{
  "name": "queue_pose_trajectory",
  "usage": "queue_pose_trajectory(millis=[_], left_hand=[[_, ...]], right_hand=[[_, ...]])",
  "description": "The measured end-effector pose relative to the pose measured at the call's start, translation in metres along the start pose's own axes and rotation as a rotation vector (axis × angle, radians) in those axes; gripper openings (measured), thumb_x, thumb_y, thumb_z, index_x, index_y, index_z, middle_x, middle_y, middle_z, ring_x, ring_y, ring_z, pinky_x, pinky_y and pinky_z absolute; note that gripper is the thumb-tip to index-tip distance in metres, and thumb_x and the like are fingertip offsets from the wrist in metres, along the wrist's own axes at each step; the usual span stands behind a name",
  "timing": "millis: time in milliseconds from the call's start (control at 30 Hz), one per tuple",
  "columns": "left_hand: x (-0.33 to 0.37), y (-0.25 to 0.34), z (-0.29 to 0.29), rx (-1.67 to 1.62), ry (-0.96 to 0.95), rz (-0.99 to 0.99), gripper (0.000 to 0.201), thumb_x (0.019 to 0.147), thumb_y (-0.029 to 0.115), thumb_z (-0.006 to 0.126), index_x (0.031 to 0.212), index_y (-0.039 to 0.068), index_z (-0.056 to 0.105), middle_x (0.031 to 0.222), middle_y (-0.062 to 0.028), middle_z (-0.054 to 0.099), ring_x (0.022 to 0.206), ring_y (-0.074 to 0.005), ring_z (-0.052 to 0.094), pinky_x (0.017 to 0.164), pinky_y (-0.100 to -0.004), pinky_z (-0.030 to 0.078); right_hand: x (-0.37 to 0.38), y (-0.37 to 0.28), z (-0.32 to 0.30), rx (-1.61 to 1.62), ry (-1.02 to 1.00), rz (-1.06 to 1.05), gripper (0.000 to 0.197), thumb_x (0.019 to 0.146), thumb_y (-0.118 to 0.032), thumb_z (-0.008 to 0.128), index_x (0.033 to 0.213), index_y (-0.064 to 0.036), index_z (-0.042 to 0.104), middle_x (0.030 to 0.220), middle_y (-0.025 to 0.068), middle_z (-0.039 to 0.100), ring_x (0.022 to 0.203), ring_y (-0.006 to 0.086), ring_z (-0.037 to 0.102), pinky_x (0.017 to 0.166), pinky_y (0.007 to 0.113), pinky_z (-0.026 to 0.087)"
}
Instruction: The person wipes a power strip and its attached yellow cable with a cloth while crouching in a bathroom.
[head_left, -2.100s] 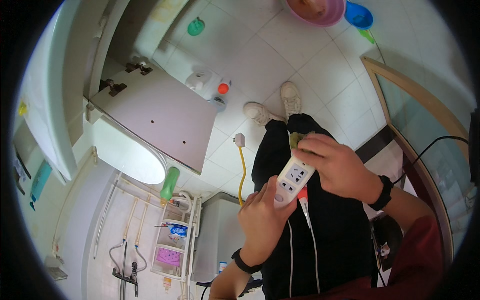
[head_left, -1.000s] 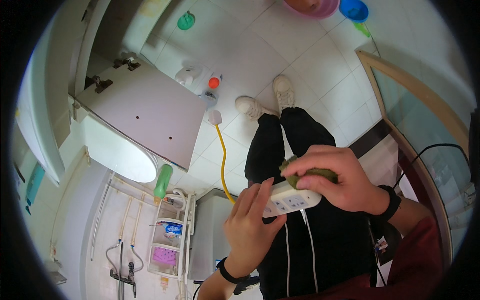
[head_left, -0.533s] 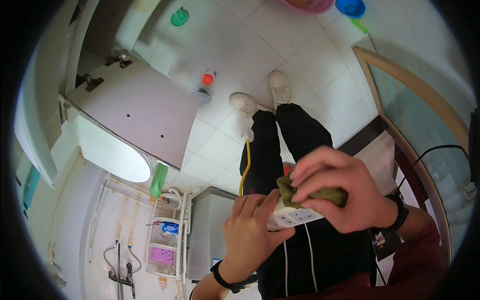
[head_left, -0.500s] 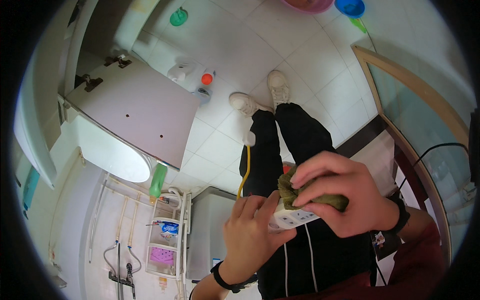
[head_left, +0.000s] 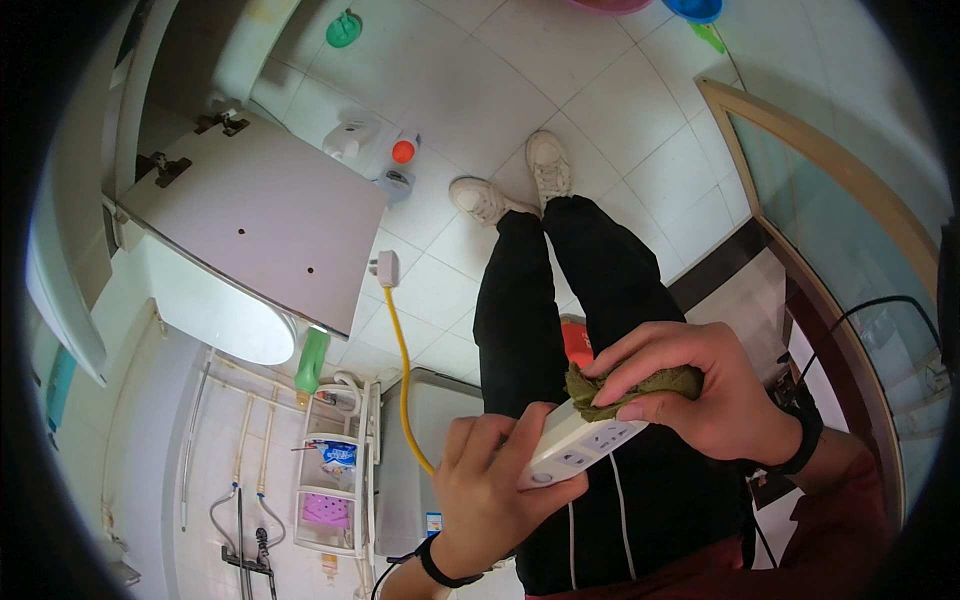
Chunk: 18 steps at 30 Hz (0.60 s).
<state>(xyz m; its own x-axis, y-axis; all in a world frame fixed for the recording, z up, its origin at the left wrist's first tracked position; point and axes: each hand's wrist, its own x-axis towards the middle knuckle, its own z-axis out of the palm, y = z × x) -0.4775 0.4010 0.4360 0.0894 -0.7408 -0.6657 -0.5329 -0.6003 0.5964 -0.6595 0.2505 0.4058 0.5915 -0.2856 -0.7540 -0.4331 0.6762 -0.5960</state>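
My left hand (head_left: 500, 480) grips the near end of a white power strip (head_left: 570, 455), fingers wrapped over it and the thumb along its side. From behind that hand a yellow cord (head_left: 402, 370) curves up to a white plug (head_left: 384, 266) hanging over the floor. My right hand (head_left: 700, 385) pinches a dark green cloth (head_left: 640, 388) and presses it onto the strip's far end. Part of the strip's socket face shows between the two hands. The cloth hides the far end.
An open cabinet door (head_left: 265, 215) juts in at the left, near a white shelf rack (head_left: 330, 480) and a green bottle (head_left: 312, 362). Bottles, among them one with a red cap (head_left: 403, 152), stand on the tiled floor. A wood-framed glass door (head_left: 830, 190) is at the right.
The plug and yellow cord have swung left, away from my legs. The power strip has tilted, with more of its sockets uncovered. My right hand keeps the cloth on it.
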Motion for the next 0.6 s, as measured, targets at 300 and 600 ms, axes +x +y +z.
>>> queue_pose_trajectory(millis=[300,600], left_hand=[[0.006,0.002,0.001,0.030,-0.010,-0.010,0.061,0.058,0.028,0.091,0.115,0.014,0.073,0.089,-0.0015,0.054,0.083,-0.0221,0.055,0.065,-0.0347,0.049],[0.008,0.000,0.002,-0.014,-0.048,0.003,0.064,0.057,0.031,0.091,0.116,0.015,0.072,0.087,-0.0015,0.054,0.081,-0.0226,0.055,0.064,-0.0348,0.049]], right_hand=[[0.007,-0.009,0.012,-0.175,0.067,-0.013,0.020,0.083,0.008,0.069,0.101,-0.0002,0.073,0.101,0.0125,0.071,0.088,0.0206,0.070,0.079,0.030,0.053],[0.002,0.001,0.012,-0.143,0.141,-0.037,0.017,0.086,0.004,0.068,0.102,0.0006,0.072,0.098,0.0145,0.069,0.086,0.0228,0.070,0.077,0.031,0.053]])
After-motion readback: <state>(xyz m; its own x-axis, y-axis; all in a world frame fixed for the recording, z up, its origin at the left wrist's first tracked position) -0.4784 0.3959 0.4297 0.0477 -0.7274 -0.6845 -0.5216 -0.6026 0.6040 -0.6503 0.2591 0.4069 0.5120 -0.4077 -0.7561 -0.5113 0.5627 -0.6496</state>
